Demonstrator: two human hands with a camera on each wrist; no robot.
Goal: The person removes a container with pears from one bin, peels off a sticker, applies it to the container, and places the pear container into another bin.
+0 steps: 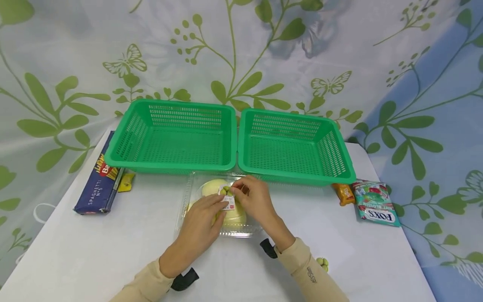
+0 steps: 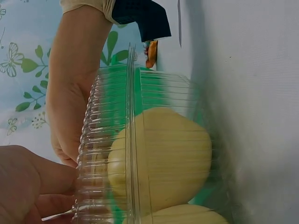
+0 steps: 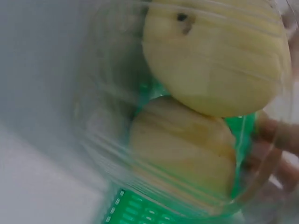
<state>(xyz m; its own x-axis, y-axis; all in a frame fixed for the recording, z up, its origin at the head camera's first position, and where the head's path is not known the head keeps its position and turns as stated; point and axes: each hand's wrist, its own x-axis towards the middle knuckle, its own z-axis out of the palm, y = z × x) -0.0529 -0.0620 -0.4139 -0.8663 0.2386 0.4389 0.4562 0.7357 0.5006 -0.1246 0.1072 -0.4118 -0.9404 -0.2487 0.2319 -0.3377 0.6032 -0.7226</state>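
A clear plastic clamshell box (image 1: 241, 230) stands on the table, with large pale yellow round fruits (image 2: 168, 158) inside. On its lid lies a white label (image 1: 228, 205) with a red mark. A small green lobed piece (image 1: 226, 190) sits at the label's upper edge. With thumb and forefinger, my right hand (image 1: 254, 197) pinches this piece at its right side. My left hand (image 1: 201, 222) rests on the lid, its extended fingers touching the label. Through the box wall, the right wrist view shows two fruits (image 3: 182, 144), with the fingers blurred beyond.
Two green baskets (image 1: 170, 165) (image 1: 298, 178) stand behind the box. Spaghetti (image 1: 96, 188) and a yellow packet (image 1: 126, 183) lie left. At right are an orange packet (image 1: 344, 194) and a Fox's bag (image 1: 375, 203). Another green lobed piece (image 1: 322, 263) lies near my right sleeve.
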